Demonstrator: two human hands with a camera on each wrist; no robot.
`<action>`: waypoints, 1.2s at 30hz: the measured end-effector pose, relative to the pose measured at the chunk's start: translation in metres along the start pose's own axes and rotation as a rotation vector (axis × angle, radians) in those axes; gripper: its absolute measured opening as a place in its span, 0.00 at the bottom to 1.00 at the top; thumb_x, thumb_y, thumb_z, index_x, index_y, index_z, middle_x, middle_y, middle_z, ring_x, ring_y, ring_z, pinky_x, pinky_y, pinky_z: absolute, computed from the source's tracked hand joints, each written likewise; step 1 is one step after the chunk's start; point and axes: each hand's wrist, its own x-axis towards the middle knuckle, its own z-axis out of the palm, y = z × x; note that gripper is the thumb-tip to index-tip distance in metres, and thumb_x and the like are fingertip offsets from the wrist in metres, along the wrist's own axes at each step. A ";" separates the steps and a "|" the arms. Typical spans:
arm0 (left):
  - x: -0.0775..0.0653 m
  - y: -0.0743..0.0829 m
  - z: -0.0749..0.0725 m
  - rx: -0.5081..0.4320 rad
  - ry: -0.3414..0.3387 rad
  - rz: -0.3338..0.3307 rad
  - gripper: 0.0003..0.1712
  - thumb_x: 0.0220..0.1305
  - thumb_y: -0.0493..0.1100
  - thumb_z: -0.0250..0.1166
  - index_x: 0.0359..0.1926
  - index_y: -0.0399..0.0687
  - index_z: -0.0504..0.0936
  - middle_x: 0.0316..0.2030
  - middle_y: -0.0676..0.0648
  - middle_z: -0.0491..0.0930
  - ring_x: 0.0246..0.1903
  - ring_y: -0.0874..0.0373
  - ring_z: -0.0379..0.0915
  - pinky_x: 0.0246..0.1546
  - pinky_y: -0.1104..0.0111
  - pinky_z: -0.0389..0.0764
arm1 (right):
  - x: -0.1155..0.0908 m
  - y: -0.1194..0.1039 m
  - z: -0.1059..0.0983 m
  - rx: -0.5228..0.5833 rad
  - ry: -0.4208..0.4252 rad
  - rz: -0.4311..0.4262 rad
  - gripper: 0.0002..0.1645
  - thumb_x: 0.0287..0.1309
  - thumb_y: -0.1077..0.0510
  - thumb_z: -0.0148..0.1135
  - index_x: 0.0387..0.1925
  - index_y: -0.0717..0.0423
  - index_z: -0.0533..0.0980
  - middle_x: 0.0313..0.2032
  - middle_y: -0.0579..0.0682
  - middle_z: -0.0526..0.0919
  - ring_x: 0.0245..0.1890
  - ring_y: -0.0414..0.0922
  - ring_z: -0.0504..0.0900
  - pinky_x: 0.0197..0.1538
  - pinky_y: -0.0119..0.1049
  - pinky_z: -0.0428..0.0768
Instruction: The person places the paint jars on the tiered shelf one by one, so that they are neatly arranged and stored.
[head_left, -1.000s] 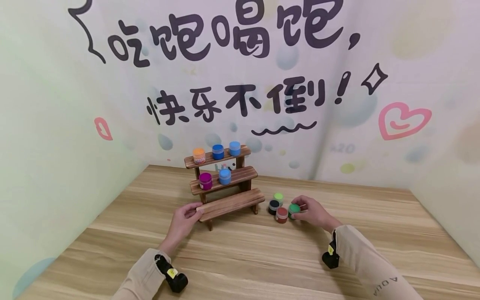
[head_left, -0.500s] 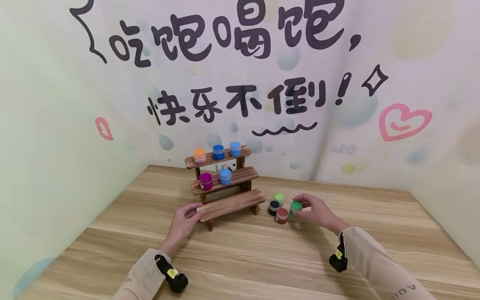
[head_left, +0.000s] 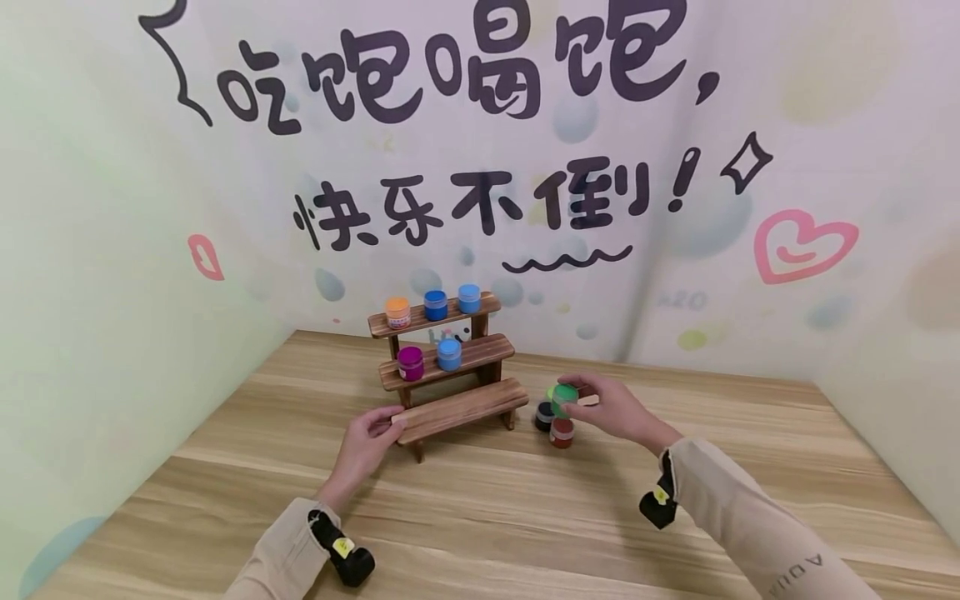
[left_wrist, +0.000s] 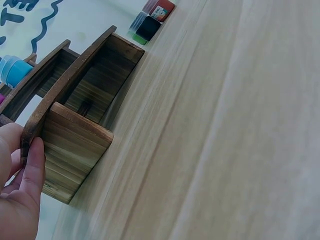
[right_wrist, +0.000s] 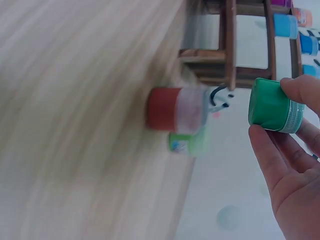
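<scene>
My left hand [head_left: 367,442] pinches the left end of the lowest shelf of a three-tier wooden stand [head_left: 461,410]. Fingers and thumb lie on either side of that shelf end in the left wrist view. My right hand [head_left: 611,407] holds a small green paint jar [right_wrist: 270,106] between thumb and fingers, raised off the table. Below it stand a brown-red paint jar [head_left: 562,435], a black paint jar [head_left: 544,416] and a light green paint jar [right_wrist: 182,142], which the held jar mostly hides in the head view.
On the top shelf are an orange jar [head_left: 398,313], a dark blue jar [head_left: 436,306] and a light blue jar [head_left: 469,298]. The middle shelf carries a purple jar [head_left: 411,364] and another light blue jar [head_left: 449,355]. Behind the wooden table [head_left: 480,517] hangs a printed cloth [head_left: 375,275].
My right hand has lifted the green paint jar off the table and carried it left, over the other loose jars. My left hand stays on the stand.
</scene>
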 end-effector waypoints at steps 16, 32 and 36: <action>-0.001 -0.001 0.002 -0.011 -0.012 -0.002 0.16 0.56 0.34 0.60 0.45 0.28 0.76 0.45 0.33 0.74 0.41 0.47 0.73 0.35 0.76 0.73 | 0.050 -0.041 0.022 0.098 0.057 0.017 0.24 0.53 0.57 0.61 0.51 0.61 0.70 0.42 0.53 0.76 0.43 0.49 0.75 0.42 0.39 0.75; 0.001 0.001 -0.002 0.003 -0.020 -0.003 0.16 0.56 0.34 0.60 0.45 0.28 0.76 0.44 0.33 0.75 0.41 0.47 0.73 0.35 0.76 0.73 | 0.098 -0.058 0.041 0.162 0.139 0.068 0.23 0.53 0.61 0.60 0.51 0.63 0.69 0.44 0.56 0.75 0.42 0.49 0.75 0.42 0.36 0.75; 0.002 0.000 -0.001 -0.008 -0.017 0.002 0.15 0.56 0.33 0.60 0.45 0.29 0.76 0.44 0.33 0.75 0.41 0.48 0.74 0.35 0.76 0.73 | 0.104 -0.060 0.046 0.149 0.156 0.062 0.22 0.52 0.62 0.60 0.50 0.64 0.70 0.44 0.56 0.75 0.42 0.49 0.75 0.42 0.36 0.75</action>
